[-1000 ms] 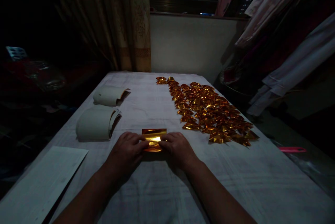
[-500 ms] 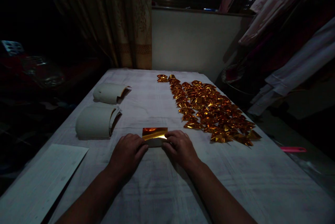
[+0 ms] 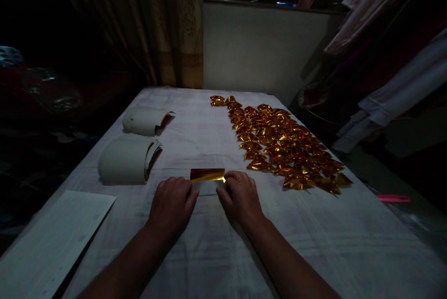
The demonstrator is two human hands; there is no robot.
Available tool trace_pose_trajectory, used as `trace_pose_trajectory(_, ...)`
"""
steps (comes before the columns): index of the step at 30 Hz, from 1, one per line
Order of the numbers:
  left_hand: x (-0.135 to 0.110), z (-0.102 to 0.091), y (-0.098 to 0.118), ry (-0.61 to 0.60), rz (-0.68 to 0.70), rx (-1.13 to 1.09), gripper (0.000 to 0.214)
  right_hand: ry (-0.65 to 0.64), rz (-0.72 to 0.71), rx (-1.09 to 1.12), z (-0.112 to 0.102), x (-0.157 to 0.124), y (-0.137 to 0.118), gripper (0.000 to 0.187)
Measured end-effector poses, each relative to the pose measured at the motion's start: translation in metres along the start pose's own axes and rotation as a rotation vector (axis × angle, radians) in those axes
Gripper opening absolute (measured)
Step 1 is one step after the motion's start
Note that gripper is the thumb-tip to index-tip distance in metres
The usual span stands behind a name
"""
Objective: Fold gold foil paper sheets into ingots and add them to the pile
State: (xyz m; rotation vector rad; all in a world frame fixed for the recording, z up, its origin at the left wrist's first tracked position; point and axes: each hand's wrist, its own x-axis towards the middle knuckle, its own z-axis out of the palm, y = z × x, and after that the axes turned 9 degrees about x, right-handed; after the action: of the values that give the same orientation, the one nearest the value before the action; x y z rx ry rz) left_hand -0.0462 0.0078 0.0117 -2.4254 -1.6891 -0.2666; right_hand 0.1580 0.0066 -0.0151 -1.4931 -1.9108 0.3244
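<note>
A gold foil sheet [image 3: 207, 175] lies on the white cloth-covered table [image 3: 223, 234], its near half folded over so the pale back shows. My left hand [image 3: 172, 203] presses the sheet's left end, fingers curled down on it. My right hand [image 3: 239, 196] pinches the right end between thumb and fingers. Both forearms reach in from the bottom of the view.
Many folded gold foil pieces [image 3: 282, 147] are spread over the table's right half. Two curled stacks of pale paper [image 3: 127, 165] [image 3: 145, 120] sit at the left. A flat white sheet [image 3: 52, 238] lies at the near left corner. Curtain and hanging clothes surround the table.
The near half of the foil sheet has been folded up and over, showing its pale back. Both hands shifted slightly toward me on it. The camera tilted a little.
</note>
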Motion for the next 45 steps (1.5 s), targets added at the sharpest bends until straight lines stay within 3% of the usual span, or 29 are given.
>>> trace_pose_trajectory(5,0.0,0.0,0.001,-0.012,-0.011,0.005,0.024,0.022,0.026,-0.04,0.002,-0.002,-0.002,0.014)
trace_pose_trajectory(8,-0.001,0.003,0.002,-0.004,-0.028,-0.017,0.019,0.047,0.035,-0.063,0.004,-0.003,-0.002,0.006)
trace_pose_trajectory(10,-0.003,0.006,0.002,0.037,-0.053,-0.047,0.011,0.084,0.035,-0.063,0.007,-0.005,-0.002,0.019)
trace_pose_trajectory(13,-0.004,0.009,0.003,0.126,-0.058,-0.081,0.019,0.122,0.016,-0.055,0.009,-0.006,-0.001,0.031)
trace_pose_trajectory(20,-0.003,0.006,0.012,0.168,0.277,-0.083,0.01,0.071,0.003,-0.065,0.007,-0.004,-0.003,0.005)
trace_pose_trajectory(23,-0.005,0.006,0.016,0.131,0.35,-0.03,0.025,0.064,0.016,-0.063,0.006,-0.004,-0.005,0.007)
trace_pose_trajectory(31,-0.012,-0.001,0.007,0.072,0.375,0.05,0.039,0.052,0.023,-0.051,0.006,-0.004,-0.004,0.007)
trace_pose_trajectory(37,-0.021,-0.002,-0.015,0.119,0.364,0.01,0.049,0.028,0.034,-0.051,0.004,-0.002,-0.003,0.007)
trace_pose_trajectory(42,-0.022,0.001,-0.016,0.157,0.379,0.02,0.047,0.035,0.017,-0.069,0.006,-0.001,-0.008,0.006)
trace_pose_trajectory(45,-0.021,0.001,-0.012,0.158,0.378,0.047,0.045,0.048,-0.004,-0.083,0.013,0.0,-0.015,0.021)
